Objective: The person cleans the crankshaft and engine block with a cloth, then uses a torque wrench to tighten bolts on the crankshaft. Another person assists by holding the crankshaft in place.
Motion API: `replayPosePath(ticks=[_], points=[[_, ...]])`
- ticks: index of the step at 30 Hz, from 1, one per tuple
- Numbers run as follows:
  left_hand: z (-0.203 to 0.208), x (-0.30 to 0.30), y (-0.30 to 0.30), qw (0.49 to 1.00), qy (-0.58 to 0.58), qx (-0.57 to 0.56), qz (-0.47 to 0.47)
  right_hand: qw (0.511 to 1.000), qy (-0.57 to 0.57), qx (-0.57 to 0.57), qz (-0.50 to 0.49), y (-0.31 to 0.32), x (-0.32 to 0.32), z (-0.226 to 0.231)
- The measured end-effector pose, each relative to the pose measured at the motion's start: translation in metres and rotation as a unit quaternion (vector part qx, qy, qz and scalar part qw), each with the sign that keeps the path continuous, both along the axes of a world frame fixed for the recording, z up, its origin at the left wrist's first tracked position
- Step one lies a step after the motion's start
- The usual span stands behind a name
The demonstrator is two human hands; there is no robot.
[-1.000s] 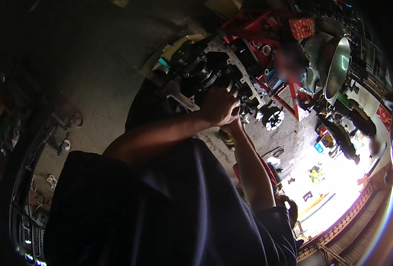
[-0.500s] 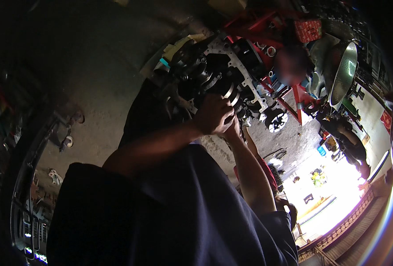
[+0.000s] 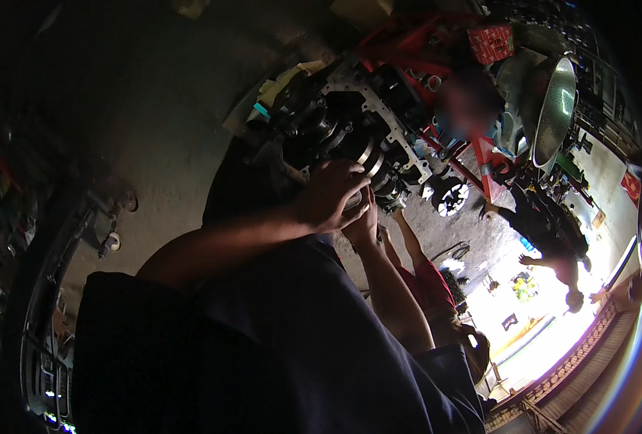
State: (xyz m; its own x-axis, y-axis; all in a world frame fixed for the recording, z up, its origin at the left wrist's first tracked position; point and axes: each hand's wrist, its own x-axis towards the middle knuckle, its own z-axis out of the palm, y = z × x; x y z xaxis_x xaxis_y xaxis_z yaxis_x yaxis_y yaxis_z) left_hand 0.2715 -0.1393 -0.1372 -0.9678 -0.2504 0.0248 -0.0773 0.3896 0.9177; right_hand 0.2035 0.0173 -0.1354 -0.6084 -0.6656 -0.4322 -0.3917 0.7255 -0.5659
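Note:
An open engine block [image 3: 389, 123] stands in front of me, its pale flat rim edged with bolt holes. Inside lies a dark crankshaft [image 3: 321, 130] with a shiny round journal [image 3: 366, 153]. My left hand [image 3: 328, 194] and my right hand [image 3: 362, 223] meet at the near side of the block, close to that journal. Between them is a small greyish curved piece [image 3: 353, 200], mostly covered by fingers; its kind cannot be made out. The left fingers curl over it from above, and the right fingers hold it from below.
Right of the block stands a red metal frame [image 3: 489, 170], with a round slotted wheel [image 3: 452, 197] on the floor. Farther right are a large metal basin [image 3: 554, 112] and a red box [image 3: 491, 43]. A person in red [image 3: 431, 282] and one in dark clothes [image 3: 552, 224] are nearby.
My hands have shifted slightly left and down, and my left fingers have spread a little, exposing the greyish piece. The person in dark clothes at the right has moved more into view.

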Motion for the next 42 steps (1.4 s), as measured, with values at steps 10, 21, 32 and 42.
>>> replayPosePath(ticks=[10,21,32,42], points=[[0.016,-0.047,-0.001,0.997,0.076,0.001,0.031,0.996,-0.086,0.001,-0.007,0.027,-0.014,0.008],[-0.025,-0.101,-0.007,0.998,0.067,-0.006,0.007,0.991,0.025,0.107,0.076,0.021,-0.053,-0.064],[-0.033,-0.106,-0.002,0.994,0.110,0.002,-0.018,0.991,-0.062,0.103,0.054,0.028,-0.066,-0.068],[-0.047,-0.123,-0.041,0.985,0.072,0.137,-0.083,0.968,0.019,0.175,0.177,-0.021,-0.066,-0.058]])
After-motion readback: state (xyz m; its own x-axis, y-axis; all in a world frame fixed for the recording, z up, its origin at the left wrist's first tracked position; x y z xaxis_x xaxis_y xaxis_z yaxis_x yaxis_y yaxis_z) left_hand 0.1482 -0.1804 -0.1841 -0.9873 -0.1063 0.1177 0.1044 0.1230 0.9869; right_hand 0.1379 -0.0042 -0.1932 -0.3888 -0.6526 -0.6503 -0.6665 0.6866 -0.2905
